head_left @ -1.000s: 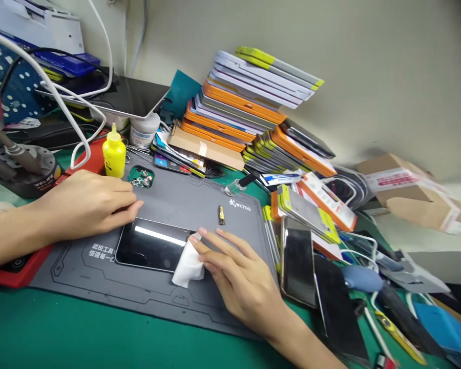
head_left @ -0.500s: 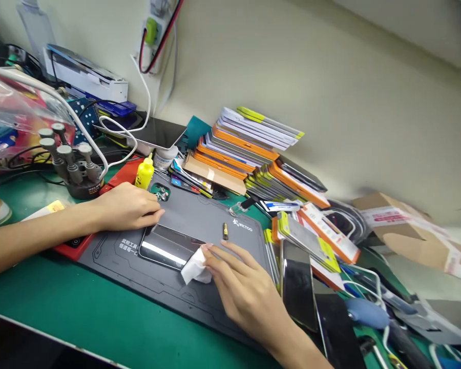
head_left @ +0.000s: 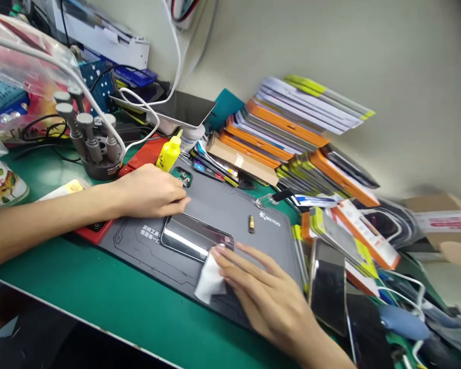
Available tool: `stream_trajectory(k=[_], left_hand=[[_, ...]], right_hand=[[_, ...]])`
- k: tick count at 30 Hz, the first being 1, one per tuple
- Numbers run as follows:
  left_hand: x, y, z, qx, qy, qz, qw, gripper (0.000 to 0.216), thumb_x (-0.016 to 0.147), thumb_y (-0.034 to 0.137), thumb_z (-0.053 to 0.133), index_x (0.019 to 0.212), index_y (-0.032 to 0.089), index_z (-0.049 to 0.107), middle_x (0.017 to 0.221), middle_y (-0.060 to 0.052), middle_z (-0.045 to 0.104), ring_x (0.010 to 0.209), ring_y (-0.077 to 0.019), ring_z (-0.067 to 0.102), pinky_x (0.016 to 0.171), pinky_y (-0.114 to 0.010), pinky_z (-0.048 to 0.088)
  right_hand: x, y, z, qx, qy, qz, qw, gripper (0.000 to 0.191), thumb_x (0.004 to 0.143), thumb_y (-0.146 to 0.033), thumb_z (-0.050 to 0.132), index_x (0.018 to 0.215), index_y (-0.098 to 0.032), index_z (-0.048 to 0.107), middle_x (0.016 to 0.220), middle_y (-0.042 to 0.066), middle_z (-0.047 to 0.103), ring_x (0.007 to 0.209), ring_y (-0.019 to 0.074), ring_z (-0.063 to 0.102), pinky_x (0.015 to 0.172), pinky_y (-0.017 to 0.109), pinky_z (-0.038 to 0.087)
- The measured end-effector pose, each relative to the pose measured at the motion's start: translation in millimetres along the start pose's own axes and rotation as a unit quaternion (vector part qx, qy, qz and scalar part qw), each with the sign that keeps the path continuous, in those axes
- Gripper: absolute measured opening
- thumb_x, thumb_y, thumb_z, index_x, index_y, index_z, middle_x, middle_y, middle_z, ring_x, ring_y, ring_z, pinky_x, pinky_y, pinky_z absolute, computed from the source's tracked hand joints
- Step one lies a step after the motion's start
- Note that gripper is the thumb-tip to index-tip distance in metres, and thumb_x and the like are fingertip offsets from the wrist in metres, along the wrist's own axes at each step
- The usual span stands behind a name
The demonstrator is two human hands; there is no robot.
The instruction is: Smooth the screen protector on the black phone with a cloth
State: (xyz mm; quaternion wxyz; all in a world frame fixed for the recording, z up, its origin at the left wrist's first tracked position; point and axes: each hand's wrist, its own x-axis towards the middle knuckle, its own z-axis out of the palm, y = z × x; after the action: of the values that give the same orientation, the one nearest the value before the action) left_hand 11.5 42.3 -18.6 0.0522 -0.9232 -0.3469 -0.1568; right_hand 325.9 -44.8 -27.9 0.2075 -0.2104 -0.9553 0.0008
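Note:
A phone (head_left: 194,238) with a glossy black screen lies face up on a grey work mat (head_left: 223,205). My left hand (head_left: 153,192) is closed at its far left corner, thumb side toward the screen; the fingertips are partly hidden. My right hand (head_left: 267,292) presses a white wipe (head_left: 211,282) against the phone's right end. The wipe hangs over the near edge onto the mat. Beyond my right hand a small brass-coloured bit (head_left: 251,224) rests on the mat. Behind my left hand stands a yellow squeeze bottle (head_left: 169,152).
Flat boxes (head_left: 276,138) are stacked along the wall. Another dark phone (head_left: 328,287) lies right of the mat, near a blue-handled tool (head_left: 403,322). A screwdriver stand (head_left: 100,164) is at the left. Small metal parts (head_left: 183,179) sit in the mat's recess.
The camera view has shifted, so the bench appears farther right and lower. My right hand has moved the wipe to the phone's right end, and more of it spreads off the near edge.

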Motion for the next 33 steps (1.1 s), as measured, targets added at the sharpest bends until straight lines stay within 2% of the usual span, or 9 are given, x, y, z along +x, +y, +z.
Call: stream_trajectory(k=[4, 9, 12, 15, 18, 21, 25, 28, 33], left_hand=[[1.6, 0.3, 0.3, -0.004, -0.023, 0.004, 1.000, 0.048, 0.111, 0.039, 0.043, 0.079, 0.019, 0.072, 0.080, -0.004, 0.076, 0.075, -0.0183, 0.071, 0.053, -0.033, 0.026], [1.7, -2.8, -3.6, -0.039, -0.077, 0.018, 0.996, 0.038, 0.111, 0.048, 0.047, 0.100, 0.021, 0.071, 0.097, -0.005, 0.077, 0.082, -0.0183, 0.070, 0.061, -0.029, 0.043], [0.1, -6.0, -13.7, -0.057, -0.094, 0.065, 0.992, 0.036, 0.112, 0.045, 0.043, 0.112, 0.024, 0.072, 0.099, -0.006, 0.076, 0.086, -0.0205, 0.072, 0.068, -0.031, 0.052], [-1.9, -6.1, -26.6, -0.093, -0.075, 0.081, 0.989, 0.036, 0.113, 0.044, 0.042, 0.125, 0.032, 0.074, 0.111, -0.004, 0.079, 0.098, -0.0217, 0.075, 0.084, -0.034, 0.060], [-1.6, -1.2, -33.7, -0.102, -0.077, 0.120, 0.985, 0.036, 0.113, 0.043, 0.046, 0.132, 0.029, 0.072, 0.131, -0.005, 0.078, 0.111, -0.0211, 0.076, 0.094, -0.032, 0.063], [0.8, 5.9, -33.1, -0.079, -0.054, 0.159, 0.983, 0.035, 0.113, 0.036, 0.048, 0.135, 0.023, 0.071, 0.137, -0.006, 0.078, 0.116, -0.0218, 0.077, 0.096, -0.032, 0.066], [2.1, 12.5, -30.3, -0.004, -0.011, 0.216, 0.976, 0.033, 0.109, 0.030, 0.050, 0.129, 0.019, 0.073, 0.132, -0.007, 0.081, 0.111, -0.0237, 0.080, 0.094, -0.035, 0.069], [0.5, 14.7, -29.4, 0.033, 0.000, 0.242, 0.970, 0.034, 0.109, 0.030, 0.049, 0.126, 0.015, 0.074, 0.130, -0.009, 0.082, 0.108, -0.0253, 0.082, 0.088, -0.036, 0.070], [-2.9, 16.6, -25.6, 0.043, 0.025, 0.262, 0.964, 0.034, 0.108, 0.031, 0.052, 0.123, 0.012, 0.076, 0.126, -0.012, 0.083, 0.105, -0.0259, 0.083, 0.080, -0.035, 0.071]], right_hand=[[-32.0, 25.2, -12.6, -0.053, 0.022, 0.048, 0.997, 0.030, 0.099, 0.002, 0.063, 0.121, -0.017, 0.071, 0.122, 0.009, 0.084, 0.120, 0.0266, 0.079, 0.112, 0.046, 0.060], [-48.3, 42.7, -15.3, -0.088, 0.165, 0.198, 0.962, 0.024, 0.101, -0.005, 0.065, 0.115, -0.023, 0.073, 0.105, 0.006, 0.086, 0.097, 0.0267, 0.084, 0.084, 0.040, 0.067], [-54.2, 42.0, -19.3, -0.119, 0.192, 0.262, 0.938, 0.019, 0.106, -0.010, 0.060, 0.113, -0.022, 0.073, 0.094, 0.006, 0.084, 0.079, 0.0228, 0.081, 0.072, 0.035, 0.064], [-58.2, 42.6, -22.0, -0.148, 0.150, 0.252, 0.945, 0.019, 0.107, -0.012, 0.058, 0.119, -0.021, 0.071, 0.095, 0.006, 0.082, 0.078, 0.0221, 0.078, 0.072, 0.036, 0.062], [-57.6, 43.3, -21.9, -0.144, 0.106, 0.258, 0.950, 0.032, 0.109, -0.015, 0.053, 0.138, -0.022, 0.066, 0.123, 0.013, 0.078, 0.109, 0.0298, 0.077, 0.090, 0.045, 0.063], [-53.2, 37.6, -21.5, -0.135, 0.118, 0.231, 0.956, 0.050, 0.105, -0.010, 0.058, 0.154, -0.020, 0.056, 0.144, 0.018, 0.069, 0.133, 0.0329, 0.068, 0.108, 0.053, 0.060], [-43.3, 21.6, -18.1, -0.101, 0.109, 0.120, 0.982, 0.041, 0.099, -0.001, 0.063, 0.139, -0.011, 0.066, 0.130, 0.016, 0.077, 0.131, 0.0261, 0.070, 0.117, 0.048, 0.056], [-33.2, 13.5, -11.3, -0.075, 0.093, 0.090, 0.989, 0.027, 0.100, -0.003, 0.065, 0.125, -0.009, 0.072, 0.125, 0.015, 0.081, 0.125, 0.0251, 0.074, 0.111, 0.043, 0.061], [-17.6, 14.0, -4.3, -0.073, 0.068, 0.051, 0.994, 0.023, 0.101, -0.011, 0.072, 0.123, -0.004, 0.075, 0.129, 0.017, 0.081, 0.121, 0.0298, 0.078, 0.102, 0.045, 0.068]])
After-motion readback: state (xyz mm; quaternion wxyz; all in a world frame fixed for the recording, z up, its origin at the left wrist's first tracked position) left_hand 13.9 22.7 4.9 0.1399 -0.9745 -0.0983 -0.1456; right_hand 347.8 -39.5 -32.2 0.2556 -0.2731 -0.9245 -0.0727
